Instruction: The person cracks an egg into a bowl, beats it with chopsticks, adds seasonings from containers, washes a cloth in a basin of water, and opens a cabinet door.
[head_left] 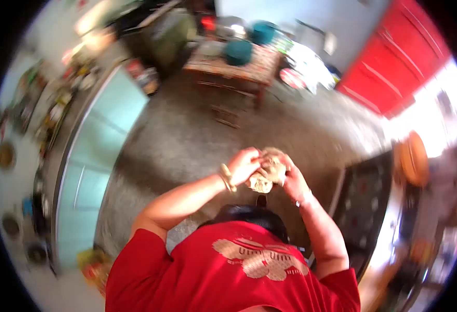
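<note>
A crumpled beige cloth is held up in front of my chest, bunched between both hands. My left hand, with a pale bangle at the wrist, has its fingers closed on the cloth's left side. On the right side, my right hand grips the same cloth, its fingers partly hidden behind the folds. The cloth hangs above the grey floor, and its lower end droops between the hands.
A small table with teal containers stands ahead. A pale green cabinet runs along the left. At the upper right is a red cabinet; an orange round object and dark furniture are at right.
</note>
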### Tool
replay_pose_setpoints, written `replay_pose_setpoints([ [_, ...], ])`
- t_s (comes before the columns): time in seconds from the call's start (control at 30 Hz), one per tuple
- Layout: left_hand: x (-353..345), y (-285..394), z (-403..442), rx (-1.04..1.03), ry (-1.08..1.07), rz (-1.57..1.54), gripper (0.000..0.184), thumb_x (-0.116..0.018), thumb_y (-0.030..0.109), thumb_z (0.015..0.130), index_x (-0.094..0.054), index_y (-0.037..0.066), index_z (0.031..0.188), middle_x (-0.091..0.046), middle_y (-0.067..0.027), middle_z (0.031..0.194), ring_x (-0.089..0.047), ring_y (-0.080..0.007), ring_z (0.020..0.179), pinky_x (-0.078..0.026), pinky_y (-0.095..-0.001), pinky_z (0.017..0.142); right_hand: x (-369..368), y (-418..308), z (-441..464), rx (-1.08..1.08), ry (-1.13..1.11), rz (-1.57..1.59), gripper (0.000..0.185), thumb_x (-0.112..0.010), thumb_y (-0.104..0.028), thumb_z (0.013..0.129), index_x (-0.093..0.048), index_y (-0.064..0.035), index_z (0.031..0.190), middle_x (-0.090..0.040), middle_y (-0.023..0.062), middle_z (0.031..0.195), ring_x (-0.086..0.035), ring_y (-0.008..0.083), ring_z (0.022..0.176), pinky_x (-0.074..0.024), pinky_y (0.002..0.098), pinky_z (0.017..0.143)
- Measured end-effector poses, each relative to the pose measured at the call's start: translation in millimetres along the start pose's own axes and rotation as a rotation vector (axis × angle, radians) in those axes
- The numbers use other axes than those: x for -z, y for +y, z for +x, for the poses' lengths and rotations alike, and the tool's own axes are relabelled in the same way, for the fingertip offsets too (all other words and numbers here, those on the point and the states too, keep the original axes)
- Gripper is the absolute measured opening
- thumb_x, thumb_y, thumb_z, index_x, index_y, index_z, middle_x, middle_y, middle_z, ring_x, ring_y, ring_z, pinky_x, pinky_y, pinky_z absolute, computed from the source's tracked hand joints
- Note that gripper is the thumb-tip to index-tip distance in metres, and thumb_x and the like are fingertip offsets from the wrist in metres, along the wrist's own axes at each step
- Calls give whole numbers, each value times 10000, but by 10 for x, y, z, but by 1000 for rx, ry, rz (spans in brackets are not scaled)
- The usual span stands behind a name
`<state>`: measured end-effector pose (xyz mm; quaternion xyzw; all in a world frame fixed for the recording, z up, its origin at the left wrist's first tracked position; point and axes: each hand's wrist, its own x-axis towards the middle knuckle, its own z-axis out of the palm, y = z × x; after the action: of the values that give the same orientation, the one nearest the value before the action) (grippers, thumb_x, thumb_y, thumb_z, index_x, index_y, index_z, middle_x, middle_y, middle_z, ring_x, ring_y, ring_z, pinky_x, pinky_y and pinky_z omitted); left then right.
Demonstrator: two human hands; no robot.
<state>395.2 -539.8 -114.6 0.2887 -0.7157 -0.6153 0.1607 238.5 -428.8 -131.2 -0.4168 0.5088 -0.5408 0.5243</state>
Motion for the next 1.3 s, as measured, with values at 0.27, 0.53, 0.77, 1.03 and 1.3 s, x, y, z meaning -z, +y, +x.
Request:
replay_pose_setpoints([
  [0.27,1035,-154,-392,4,652,-124,269,-460,171,900,-539,-25,1067,-585,-29,914,-518,-66,821,-427,-212,743,-116,-86,1186,-170,-131,423,134,-577,-71,789,-491,-68,891,-562,33,927,-513,111,850,-407,253,772],
  [0.53,1684,402,-802,71,471,-196,209,-436,152,893,-554,-8,959,-590,-48,832,-541,-103,780,-431,-251,734,-1277,-492,2277,270,-734,-325,441,-664,-194,745,-450,-45,1101,-548,56,1021,-504,143,953,-385,280,869],
  [0.77,2551,-14,-1514,107,665,5,285,-510,225,831,-552,16,1019,-529,-65,995,-505,-145,911,-403,-294,811,-2531,-389,2909,-22,-1242,-163,147,-593,-112,788,-469,-45,828,-573,39,930,-517,159,840,-397,272,780],
  [1.03,3778,-260,-1745,1,994,26,234,-624,147,696,-489,56,865,-511,-36,794,-483,-124,741,-392,-279,649,-4007,-694,3560,497,-1086,-489,134,-572,-109,812,-465,-33,839,-585,106,775,-577,194,670,-454,282,624],
  [1.3,5117,-338,-2228,-67,1041,122,239,-508,13,715,-507,78,945,-536,-44,850,-513,-120,814,-417,-262,734,-4898,-282,4745,517,-1092,-845,239,-600,-188,779,-513,-57,960,-581,120,692,-569,219,600,-454,309,593],
])
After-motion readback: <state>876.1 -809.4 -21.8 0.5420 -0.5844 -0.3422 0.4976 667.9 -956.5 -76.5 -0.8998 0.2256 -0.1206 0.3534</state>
